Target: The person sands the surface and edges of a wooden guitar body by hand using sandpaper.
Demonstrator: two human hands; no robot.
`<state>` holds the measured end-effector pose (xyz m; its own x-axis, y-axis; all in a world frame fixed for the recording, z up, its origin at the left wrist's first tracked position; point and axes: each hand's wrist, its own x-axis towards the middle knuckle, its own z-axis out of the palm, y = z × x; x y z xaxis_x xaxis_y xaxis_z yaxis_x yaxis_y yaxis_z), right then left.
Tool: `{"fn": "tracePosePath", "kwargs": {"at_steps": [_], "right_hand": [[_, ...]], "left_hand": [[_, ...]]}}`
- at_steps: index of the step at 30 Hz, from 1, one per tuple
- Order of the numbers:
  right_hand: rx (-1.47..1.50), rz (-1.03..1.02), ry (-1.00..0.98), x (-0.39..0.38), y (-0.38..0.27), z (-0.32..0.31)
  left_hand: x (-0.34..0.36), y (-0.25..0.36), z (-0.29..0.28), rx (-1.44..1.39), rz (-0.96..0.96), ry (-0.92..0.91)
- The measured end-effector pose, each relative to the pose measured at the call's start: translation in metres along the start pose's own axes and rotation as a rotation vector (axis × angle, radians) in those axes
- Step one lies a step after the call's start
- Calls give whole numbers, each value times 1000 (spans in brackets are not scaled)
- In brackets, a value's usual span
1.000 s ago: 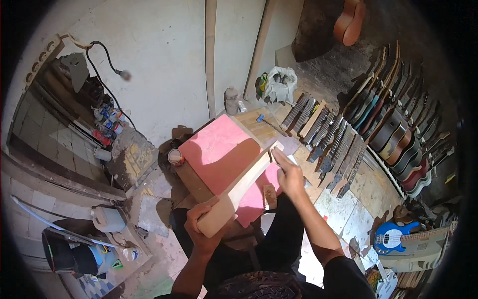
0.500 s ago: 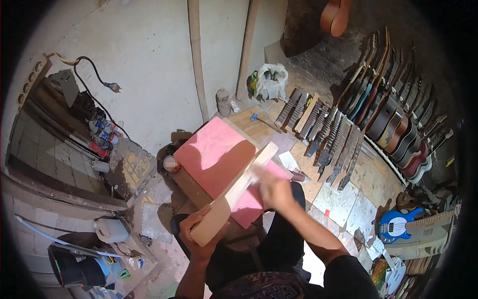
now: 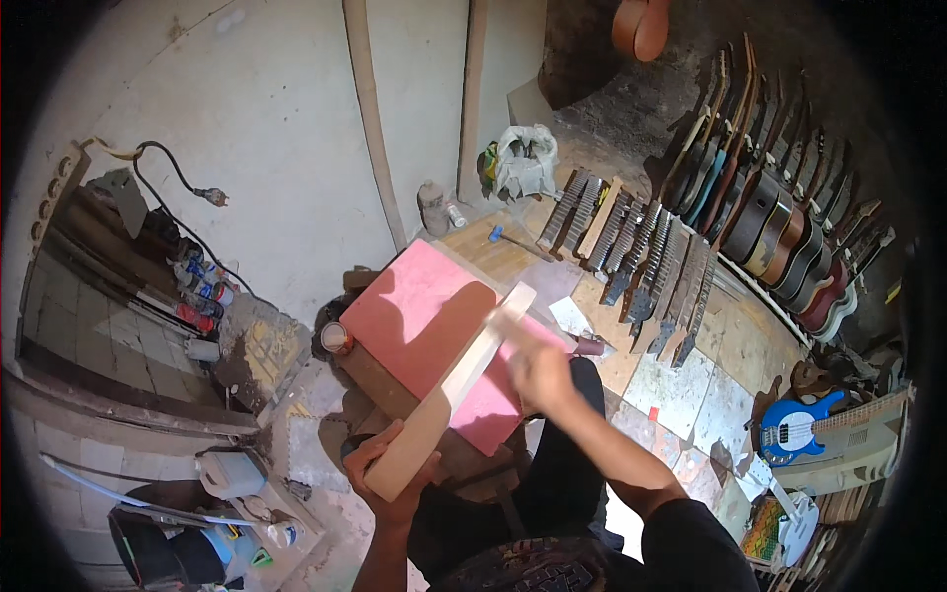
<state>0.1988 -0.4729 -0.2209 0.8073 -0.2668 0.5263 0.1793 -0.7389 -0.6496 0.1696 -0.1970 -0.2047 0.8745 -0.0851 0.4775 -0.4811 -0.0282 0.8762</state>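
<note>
An unfinished, pale wooden guitar neck (image 3: 422, 434) slants across a pink-covered board (image 3: 404, 296) in front of me. Its broad end lies in my left hand (image 3: 398, 507), whose fingers wrap round both edges. The far, narrow end extends over the board. My right hand (image 3: 541, 375) is at the neck's far part, smeared by motion. Whether it holds anything between its fingers and the wood cannot be made out. The pink board rests on a low wooden table (image 3: 380, 390) close to my knees.
A small open can (image 3: 336, 338) stands left of the board. Several fretted guitar necks (image 3: 631, 237) lie in a row at the right, with a hammer (image 3: 513, 237) nearby. Guitars (image 3: 779, 237) stand racked behind them. A blue bass guitar (image 3: 789, 430) lies far right.
The neck's broad end and my left hand have shifted slightly down and left in view. My right hand remains at the neck's far part, still blurred. The whole view has turned a little.
</note>
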Motion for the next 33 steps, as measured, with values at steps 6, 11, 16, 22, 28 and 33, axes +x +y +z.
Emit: {"fn": "tracePosePath", "kwargs": {"at_steps": [6,11,16,22,28,33], "right_hand": [[112,268,-35,23,56,-13],[116,169,-331,-4,-9,-13],[216,272,-88,20,65,-7],[78,138,-145,11,48,-10],[137,54,-184,7,12,4],[-52,487,-239,37,68,-6]], "left_hand": [[3,2,2,25,5,-54],[-2,1,-4,33,0,-15],[5,5,0,31,-58,-26],[7,9,-11,62,-29,-20],[-2,-2,-28,44,-59,43],[-5,-1,-28,59,-83,6]]}}
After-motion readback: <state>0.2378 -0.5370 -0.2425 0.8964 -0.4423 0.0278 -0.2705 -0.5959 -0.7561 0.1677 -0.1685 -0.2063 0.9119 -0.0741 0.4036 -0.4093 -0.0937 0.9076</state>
